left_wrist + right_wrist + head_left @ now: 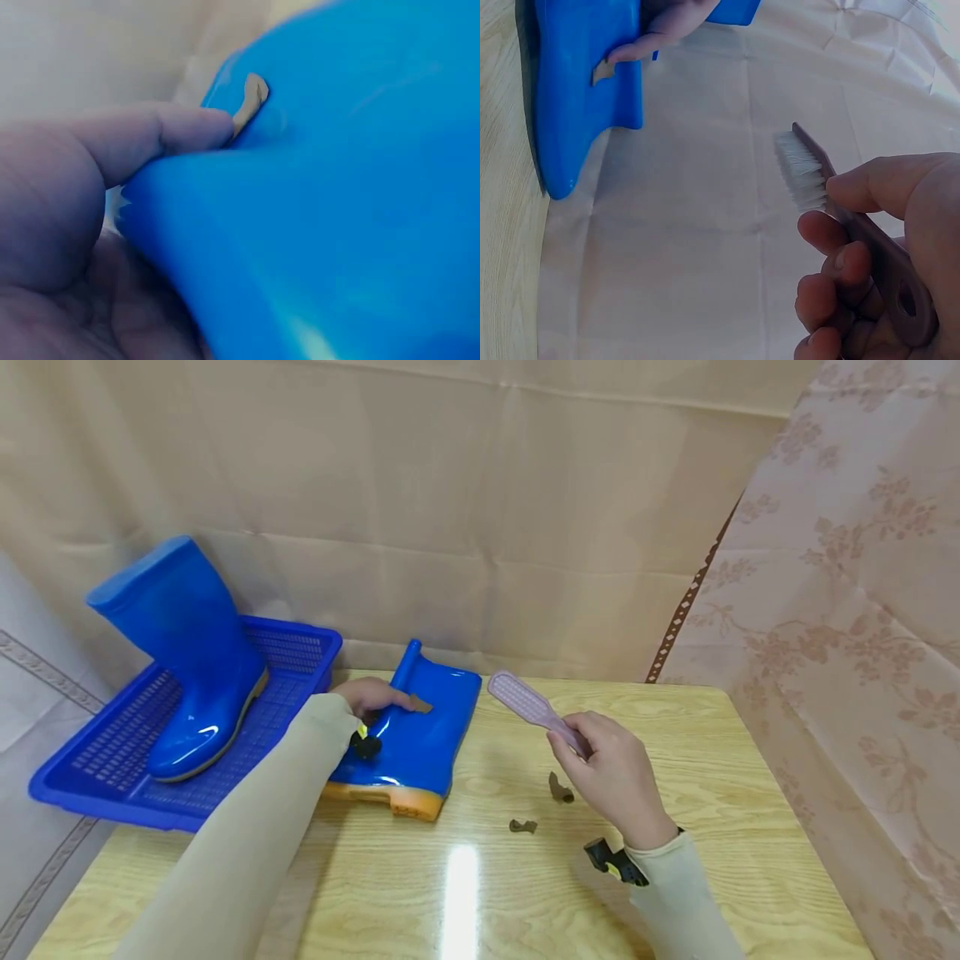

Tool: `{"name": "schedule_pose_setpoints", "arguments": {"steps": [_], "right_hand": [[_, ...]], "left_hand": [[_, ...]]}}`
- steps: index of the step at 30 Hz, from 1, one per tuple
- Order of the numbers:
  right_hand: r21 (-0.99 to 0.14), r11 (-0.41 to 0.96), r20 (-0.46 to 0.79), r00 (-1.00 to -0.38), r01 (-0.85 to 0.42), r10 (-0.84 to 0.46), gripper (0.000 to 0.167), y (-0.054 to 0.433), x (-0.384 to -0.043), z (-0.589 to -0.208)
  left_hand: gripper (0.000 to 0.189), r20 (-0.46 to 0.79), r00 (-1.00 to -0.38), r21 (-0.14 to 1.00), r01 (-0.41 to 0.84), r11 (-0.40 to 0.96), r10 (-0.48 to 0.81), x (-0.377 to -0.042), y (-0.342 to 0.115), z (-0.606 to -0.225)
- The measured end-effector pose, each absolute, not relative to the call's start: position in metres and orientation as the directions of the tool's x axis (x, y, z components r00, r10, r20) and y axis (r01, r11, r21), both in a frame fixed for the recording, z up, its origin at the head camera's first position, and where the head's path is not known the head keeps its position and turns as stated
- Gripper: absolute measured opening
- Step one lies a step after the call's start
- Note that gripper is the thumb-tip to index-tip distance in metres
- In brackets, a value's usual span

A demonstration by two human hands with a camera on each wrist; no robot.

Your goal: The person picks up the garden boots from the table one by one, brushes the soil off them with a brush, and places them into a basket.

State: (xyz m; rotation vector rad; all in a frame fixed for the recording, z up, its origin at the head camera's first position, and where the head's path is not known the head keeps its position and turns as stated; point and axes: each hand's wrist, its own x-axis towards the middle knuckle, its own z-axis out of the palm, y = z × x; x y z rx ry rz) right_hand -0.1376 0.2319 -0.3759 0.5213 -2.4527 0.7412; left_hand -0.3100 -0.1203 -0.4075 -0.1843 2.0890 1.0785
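A blue rubber boot (438,735) with an orange sole lies on the table, close to the basket. My left hand (371,695) grips it, thumb on top and the other fingers under the edge in the left wrist view. At the thumb's tip, a small brown scrap (253,99) lies on the blue surface. My right hand (613,768) holds a purple-pink scrub brush (521,697) by its handle, raised to the right of the boot. White bristles (801,169) show in the right wrist view, apart from the boot.
To the left, a second blue boot (198,643) stands tilted in a blue plastic basket (48,789). Two more brown scraps, one larger (558,788) and one smaller (522,827), lie on the wooden table (390,893). A beige curtain (420,510) hangs behind the table.
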Motion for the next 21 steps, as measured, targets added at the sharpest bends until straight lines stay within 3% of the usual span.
{"name": "schedule_pose_setpoints", "arguments": {"steps": [6,10,13,17,21], "right_hand": [[-0.400,0.773,0.570,-0.794,-0.492,-0.210,0.007,0.232,-0.137,-0.375],[-0.405,0.773,0.568,-0.797,-0.488,-0.206,0.007,0.233,-0.137,-0.375],[-0.406,0.776,0.569,-0.798,-0.483,-0.198,0.007,0.234,-0.137,-0.374],[-0.404,0.776,0.574,-0.795,-0.483,-0.196,0.006,0.234,-0.137,-0.374],[-0.411,0.771,0.571,-0.797,-0.486,-0.199,0.007,0.232,-0.137,-0.375]], "left_hand": [[0.090,-0.637,-0.718,0.756,-0.510,0.411,0.281,-0.302,-0.108,-0.397],[0.087,-0.548,-0.779,0.830,-0.458,0.320,0.306,-0.294,-0.099,-0.383],[0.079,-0.414,-0.852,0.905,-0.349,0.242,0.320,-0.283,-0.093,-0.374],[0.068,-0.177,-0.962,0.973,-0.138,0.188,0.210,-0.259,-0.081,-0.370],[0.058,0.045,-0.997,0.984,0.055,0.171,0.062,-0.231,-0.066,-0.374]]}}
